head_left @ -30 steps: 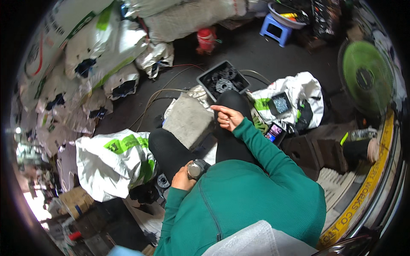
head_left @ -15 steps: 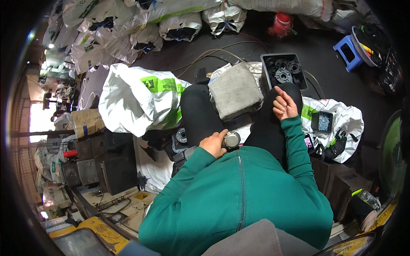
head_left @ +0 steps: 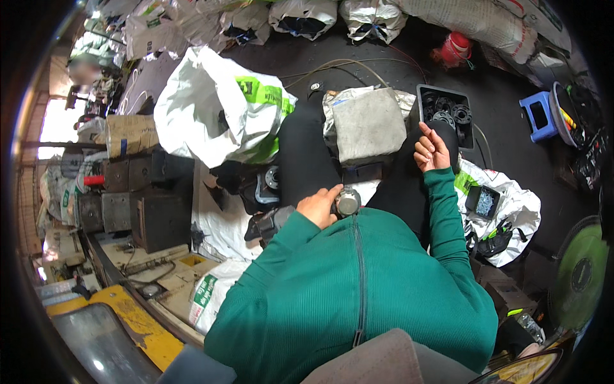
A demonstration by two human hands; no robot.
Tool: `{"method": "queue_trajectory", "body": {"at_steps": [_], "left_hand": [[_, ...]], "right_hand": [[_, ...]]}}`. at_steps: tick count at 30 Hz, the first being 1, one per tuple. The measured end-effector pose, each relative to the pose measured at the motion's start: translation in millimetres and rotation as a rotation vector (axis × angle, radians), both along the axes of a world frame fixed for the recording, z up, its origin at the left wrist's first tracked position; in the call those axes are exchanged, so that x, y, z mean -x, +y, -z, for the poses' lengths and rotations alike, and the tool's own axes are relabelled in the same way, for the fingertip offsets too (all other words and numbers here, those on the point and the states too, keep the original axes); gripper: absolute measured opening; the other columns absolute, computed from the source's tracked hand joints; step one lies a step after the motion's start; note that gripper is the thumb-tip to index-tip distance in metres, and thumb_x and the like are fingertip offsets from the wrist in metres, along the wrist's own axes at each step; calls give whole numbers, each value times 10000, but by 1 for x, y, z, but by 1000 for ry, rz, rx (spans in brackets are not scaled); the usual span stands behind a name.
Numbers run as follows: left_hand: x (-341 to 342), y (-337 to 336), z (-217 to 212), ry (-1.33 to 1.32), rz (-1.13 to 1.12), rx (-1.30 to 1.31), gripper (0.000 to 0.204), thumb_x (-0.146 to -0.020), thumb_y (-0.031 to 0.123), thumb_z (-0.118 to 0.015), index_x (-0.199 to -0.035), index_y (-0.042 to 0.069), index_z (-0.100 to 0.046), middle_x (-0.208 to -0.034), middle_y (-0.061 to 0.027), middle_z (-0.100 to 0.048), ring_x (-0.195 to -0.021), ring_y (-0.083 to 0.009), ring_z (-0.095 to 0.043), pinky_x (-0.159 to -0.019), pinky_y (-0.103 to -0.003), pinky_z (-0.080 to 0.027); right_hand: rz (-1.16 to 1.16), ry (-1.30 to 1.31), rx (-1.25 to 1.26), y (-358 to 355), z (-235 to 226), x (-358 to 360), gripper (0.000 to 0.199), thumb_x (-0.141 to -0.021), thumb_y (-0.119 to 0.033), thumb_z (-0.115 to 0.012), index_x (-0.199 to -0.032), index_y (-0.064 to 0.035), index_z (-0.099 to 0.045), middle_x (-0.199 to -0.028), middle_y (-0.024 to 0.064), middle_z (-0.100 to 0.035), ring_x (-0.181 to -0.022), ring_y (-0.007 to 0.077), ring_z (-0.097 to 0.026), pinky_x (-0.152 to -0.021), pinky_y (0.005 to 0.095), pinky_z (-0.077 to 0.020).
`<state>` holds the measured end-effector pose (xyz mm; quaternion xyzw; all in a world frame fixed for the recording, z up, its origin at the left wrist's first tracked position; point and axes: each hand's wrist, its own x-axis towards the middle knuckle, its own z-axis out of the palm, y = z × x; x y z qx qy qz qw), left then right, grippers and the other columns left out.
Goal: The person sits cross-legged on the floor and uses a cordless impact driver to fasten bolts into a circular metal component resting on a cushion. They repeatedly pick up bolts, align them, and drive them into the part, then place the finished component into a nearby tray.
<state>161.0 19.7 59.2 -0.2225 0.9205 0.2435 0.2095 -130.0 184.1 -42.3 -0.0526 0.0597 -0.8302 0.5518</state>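
Grey metal makes up the round part [head_left: 347, 201], which sits just before the green jacket [head_left: 307, 275], caught between thumb and fingers of the left hand [head_left: 318, 207]; a steady hold should keep it from rolling. On the right hand [head_left: 432, 148] the forefinger extends, the others half curled; whether they pinch anything, I cannot tell. Across the dark floor [head_left: 499, 83]: white sack [head_left: 185, 115], grey block [head_left: 371, 128], black crate [head_left: 422, 105], green fan [head_left: 579, 275].

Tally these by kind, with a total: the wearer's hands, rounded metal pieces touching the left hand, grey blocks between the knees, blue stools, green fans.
Wearer's left hand and right hand: 2
Rounded metal piece touching the left hand: 1
Grey block between the knees: 1
Blue stool: 1
Green fan: 1
Total: 6
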Motion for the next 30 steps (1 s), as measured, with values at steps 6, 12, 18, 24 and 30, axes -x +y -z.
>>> {"method": "queue_trajectory", "body": {"at_steps": [6, 12, 18, 24, 30], "left_hand": [[5, 5, -1, 0, 28, -33, 749, -648, 166, -637, -1345, 198, -363, -1043, -159, -557, -910, -362, -588, -805, -446, -484], [4, 15, -12, -31, 15, 1, 737, -657, 162, -631, -1342, 164, -360, -1044, -171, -556, -943, -359, -579, -816, -439, -480], [-20, 6, -12, 147, -49, -49, 699, -670, 188, -647, -1318, 127, -392, -1120, -179, -550, -1001, -352, -565, -874, -415, -457], [-46, 1, -5, 311, -126, -23, 765, -663, 103, -689, -1345, 221, -364, -1049, -144, -555, -949, -338, -582, -806, -418, -489], [-42, -6, 12, 272, -91, 19, 826, -647, 64, -658, -1374, 240, -307, -1163, -119, -500, -921, -348, -591, -803, -409, -505]], "right_hand": [[25, 49, -22, 8, 3, -4, 372, -986, -237, -330, -1274, -26, -434, -592, -17, -341, -510, 83, -322, -466, 220, -308], [112, 57, -17, 36, 3, -6, 376, -987, -243, -332, -1271, -20, -437, -593, -21, -338, -511, 76, -332, -456, 213, -313], [141, 67, -32, 52, 6, -16, 385, -987, -239, -332, -1288, -15, -419, -603, -20, -341, -510, 75, -327, -458, 212, -321], [161, 66, -108, 56, 3, -16, 374, -983, -229, -348, -1286, -22, -420, -598, -21, -344, -499, 77, -319, -451, 219, -303], [139, 97, -190, 39, -1, -16, 365, -980, -238, -359, -1272, -32, -437, -598, -26, -348, -499, 71, -323, -453, 210, -303]]}}
